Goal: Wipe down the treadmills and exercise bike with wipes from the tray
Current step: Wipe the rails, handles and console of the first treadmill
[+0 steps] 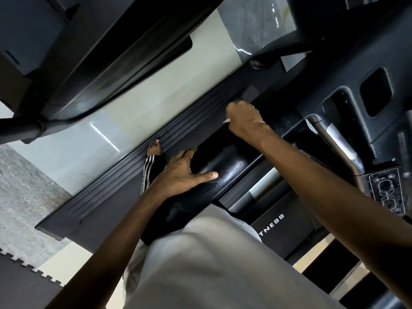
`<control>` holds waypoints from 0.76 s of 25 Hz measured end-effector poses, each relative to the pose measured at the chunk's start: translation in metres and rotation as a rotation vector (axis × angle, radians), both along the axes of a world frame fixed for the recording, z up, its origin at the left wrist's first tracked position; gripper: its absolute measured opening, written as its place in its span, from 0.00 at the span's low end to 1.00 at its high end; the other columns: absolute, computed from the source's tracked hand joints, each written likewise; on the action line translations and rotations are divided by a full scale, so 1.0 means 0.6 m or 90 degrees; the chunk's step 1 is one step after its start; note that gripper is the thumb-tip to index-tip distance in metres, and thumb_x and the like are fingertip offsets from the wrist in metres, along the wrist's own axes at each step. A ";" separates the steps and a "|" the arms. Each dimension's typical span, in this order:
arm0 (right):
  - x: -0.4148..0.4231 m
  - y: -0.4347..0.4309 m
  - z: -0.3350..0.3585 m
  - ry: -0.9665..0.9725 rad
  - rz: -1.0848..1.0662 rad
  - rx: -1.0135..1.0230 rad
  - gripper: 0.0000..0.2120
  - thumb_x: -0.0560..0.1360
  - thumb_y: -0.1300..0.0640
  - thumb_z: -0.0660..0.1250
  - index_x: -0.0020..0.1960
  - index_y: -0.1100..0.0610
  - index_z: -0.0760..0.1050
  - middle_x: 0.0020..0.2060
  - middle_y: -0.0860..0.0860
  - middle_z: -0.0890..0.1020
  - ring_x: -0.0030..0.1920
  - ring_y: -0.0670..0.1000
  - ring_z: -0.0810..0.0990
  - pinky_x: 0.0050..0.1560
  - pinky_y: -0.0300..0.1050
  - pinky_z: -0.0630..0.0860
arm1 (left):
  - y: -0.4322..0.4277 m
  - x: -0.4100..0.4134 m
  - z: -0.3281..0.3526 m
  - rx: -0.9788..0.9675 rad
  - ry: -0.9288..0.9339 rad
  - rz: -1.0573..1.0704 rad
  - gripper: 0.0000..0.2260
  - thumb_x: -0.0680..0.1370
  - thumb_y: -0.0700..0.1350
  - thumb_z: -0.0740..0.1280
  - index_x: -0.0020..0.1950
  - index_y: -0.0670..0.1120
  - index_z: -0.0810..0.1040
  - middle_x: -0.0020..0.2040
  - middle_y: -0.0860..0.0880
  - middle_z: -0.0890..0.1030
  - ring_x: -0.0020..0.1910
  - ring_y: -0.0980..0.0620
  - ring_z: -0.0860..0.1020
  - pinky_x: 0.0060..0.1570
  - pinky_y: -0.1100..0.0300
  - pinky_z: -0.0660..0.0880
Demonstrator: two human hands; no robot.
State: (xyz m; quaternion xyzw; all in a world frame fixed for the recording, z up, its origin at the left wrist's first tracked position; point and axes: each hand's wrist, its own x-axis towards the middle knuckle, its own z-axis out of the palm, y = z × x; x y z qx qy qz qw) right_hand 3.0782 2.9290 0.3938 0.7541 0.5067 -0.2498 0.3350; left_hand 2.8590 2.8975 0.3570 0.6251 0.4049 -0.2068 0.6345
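Note:
I look down along a black treadmill, with the view tilted. My left hand [185, 172] lies flat with spread fingers on its padded black handrail [225, 166]. My right hand [245, 121] is closed in a fist farther along the same rail, and a small white corner of a wipe [226, 121] sticks out from it. The treadmill's ribbed side rail [138, 175] runs diagonally below the hands. The console [367, 112] with cup holders sits to the right. No tray is in view.
A second dark treadmill [89, 52] stands at the upper left across a strip of pale glossy floor [116, 121]. My bare foot [153, 148] rests on the side rail. A button panel [385, 190] is on the right. Interlocking floor mat [24, 284] lies at the lower left.

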 end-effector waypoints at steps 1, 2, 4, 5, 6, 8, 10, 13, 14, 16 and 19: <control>-0.005 -0.003 0.005 0.009 0.010 0.011 0.16 0.77 0.68 0.61 0.64 0.64 0.75 0.61 0.63 0.78 0.64 0.62 0.78 0.60 0.54 0.77 | 0.001 0.004 0.000 -0.007 -0.004 0.002 0.48 0.67 0.73 0.70 0.81 0.54 0.58 0.79 0.51 0.61 0.78 0.50 0.61 0.75 0.49 0.63; -0.019 -0.007 0.009 0.038 0.027 0.007 0.16 0.77 0.68 0.61 0.64 0.65 0.75 0.61 0.63 0.78 0.63 0.63 0.78 0.60 0.54 0.77 | 0.003 0.007 -0.001 -0.012 -0.007 0.001 0.48 0.67 0.73 0.70 0.81 0.55 0.58 0.79 0.51 0.61 0.78 0.49 0.61 0.75 0.49 0.63; -0.039 -0.020 0.013 0.109 0.049 -0.008 0.17 0.76 0.68 0.61 0.64 0.64 0.75 0.61 0.63 0.78 0.63 0.63 0.78 0.59 0.54 0.77 | 0.008 0.011 -0.001 -0.020 -0.006 -0.008 0.48 0.66 0.74 0.70 0.80 0.56 0.58 0.79 0.51 0.61 0.78 0.49 0.62 0.74 0.49 0.64; -0.035 -0.025 0.013 0.116 0.036 -0.006 0.18 0.75 0.68 0.61 0.63 0.63 0.76 0.61 0.62 0.79 0.62 0.63 0.78 0.59 0.54 0.77 | 0.011 0.012 0.001 -0.020 -0.004 -0.013 0.48 0.67 0.73 0.70 0.81 0.56 0.58 0.79 0.51 0.61 0.78 0.48 0.61 0.74 0.49 0.63; -0.024 -0.027 0.013 0.098 0.007 0.013 0.18 0.75 0.68 0.61 0.64 0.62 0.76 0.60 0.62 0.79 0.61 0.63 0.79 0.58 0.53 0.77 | 0.013 0.014 0.004 -0.013 -0.004 -0.021 0.47 0.68 0.72 0.70 0.81 0.55 0.58 0.79 0.50 0.61 0.78 0.47 0.60 0.74 0.50 0.61; 0.002 -0.036 0.016 0.044 -0.068 0.092 0.19 0.75 0.69 0.62 0.64 0.60 0.78 0.59 0.62 0.79 0.60 0.61 0.80 0.58 0.51 0.78 | 0.016 0.018 0.011 0.003 -0.010 -0.043 0.45 0.70 0.69 0.71 0.81 0.54 0.58 0.80 0.48 0.61 0.79 0.47 0.56 0.73 0.52 0.58; 0.003 -0.056 0.029 0.054 -0.078 0.159 0.20 0.74 0.70 0.62 0.63 0.59 0.79 0.57 0.59 0.80 0.62 0.58 0.78 0.59 0.50 0.77 | 0.018 0.019 0.014 0.004 -0.012 -0.049 0.44 0.71 0.68 0.70 0.81 0.54 0.58 0.80 0.48 0.61 0.79 0.47 0.56 0.73 0.53 0.57; -0.006 -0.125 0.062 0.136 -0.108 0.294 0.20 0.74 0.71 0.64 0.60 0.55 0.82 0.53 0.53 0.82 0.59 0.55 0.76 0.57 0.50 0.78 | 0.016 0.017 0.017 0.008 -0.030 -0.032 0.42 0.72 0.66 0.71 0.80 0.54 0.60 0.79 0.48 0.63 0.78 0.49 0.60 0.69 0.60 0.57; -0.001 -0.152 0.073 0.134 -0.161 0.355 0.20 0.75 0.69 0.64 0.60 0.53 0.82 0.52 0.51 0.82 0.58 0.54 0.76 0.56 0.49 0.78 | 0.014 0.017 0.020 0.029 -0.049 -0.020 0.41 0.73 0.65 0.72 0.80 0.54 0.60 0.79 0.49 0.63 0.77 0.51 0.61 0.68 0.63 0.57; 0.002 -0.202 0.085 0.118 -0.269 0.477 0.15 0.78 0.66 0.65 0.60 0.52 0.83 0.53 0.51 0.81 0.56 0.53 0.77 0.58 0.47 0.77 | 0.002 0.022 0.029 0.088 -0.102 0.007 0.36 0.76 0.58 0.72 0.80 0.53 0.61 0.78 0.52 0.64 0.76 0.54 0.62 0.66 0.72 0.52; -0.019 -0.250 0.089 0.126 -0.285 0.543 0.12 0.79 0.63 0.66 0.59 0.55 0.83 0.52 0.50 0.81 0.55 0.50 0.77 0.61 0.31 0.70 | -0.022 0.036 0.046 0.183 -0.160 -0.002 0.32 0.79 0.53 0.69 0.81 0.53 0.61 0.78 0.53 0.64 0.77 0.54 0.62 0.62 0.81 0.44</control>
